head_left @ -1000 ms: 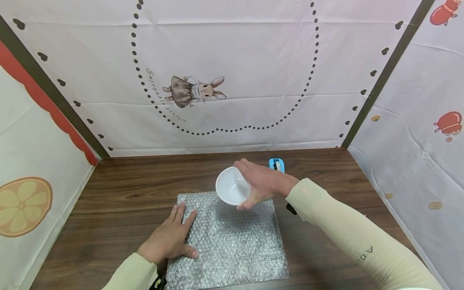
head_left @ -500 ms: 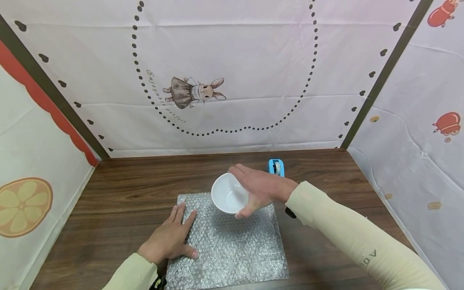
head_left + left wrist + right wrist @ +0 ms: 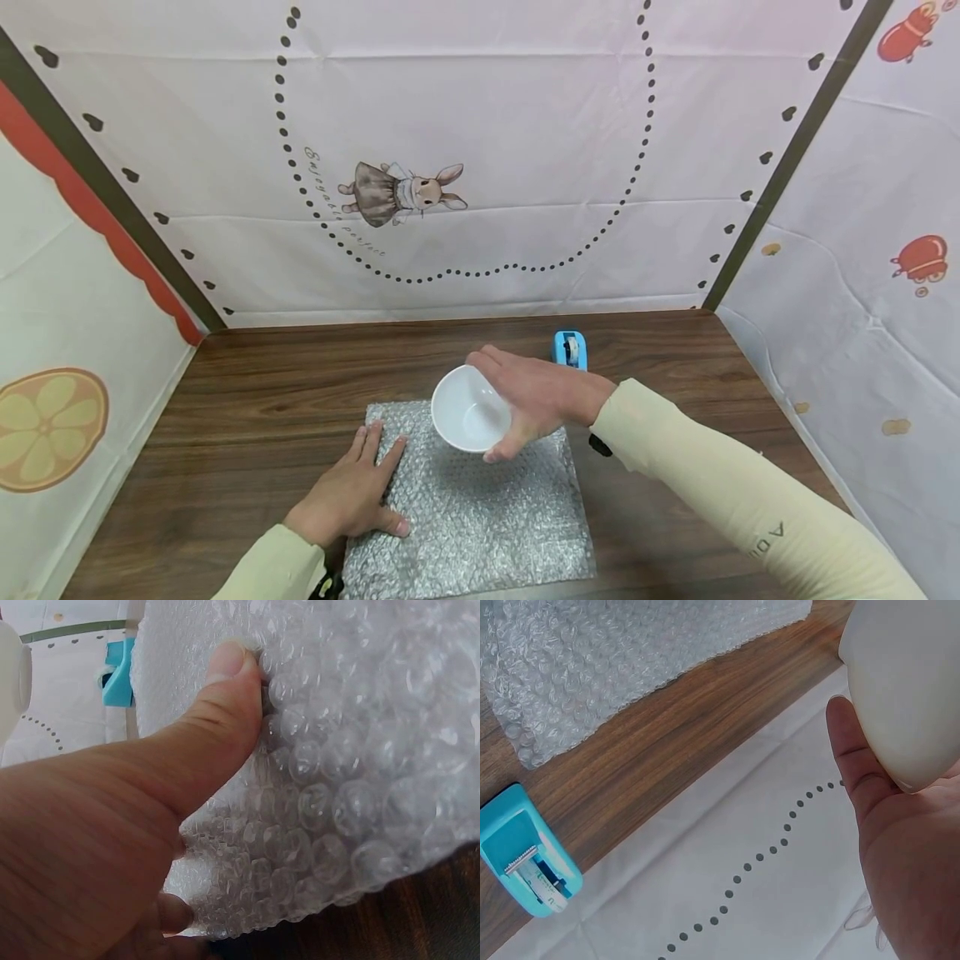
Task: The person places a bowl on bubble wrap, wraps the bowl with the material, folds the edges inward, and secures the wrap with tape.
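A white bowl (image 3: 467,410) is held above the bubble wrap by my right hand (image 3: 534,392), whose thumb and fingers grip its right side. Its inside faces the head camera; in the right wrist view the smooth outer wall of the bowl (image 3: 907,690) shows against the palm. The bubble wrap (image 3: 480,525) lies flat on the table. On its left edge my left hand (image 3: 352,492) rests with the fingers spread. From the left wrist view, the thumb (image 3: 217,712) touches the bubbles, and the other fingers are mostly hidden.
A blue tape dispenser (image 3: 571,350) stands on the brown wooden table (image 3: 247,417), behind the right hand. White printed cloth (image 3: 510,125) rises along the back and both sides of the table.
The right hand has brought the bowl a little to the left and nearer to me, over the bubble wrap. The left hand stays in place.
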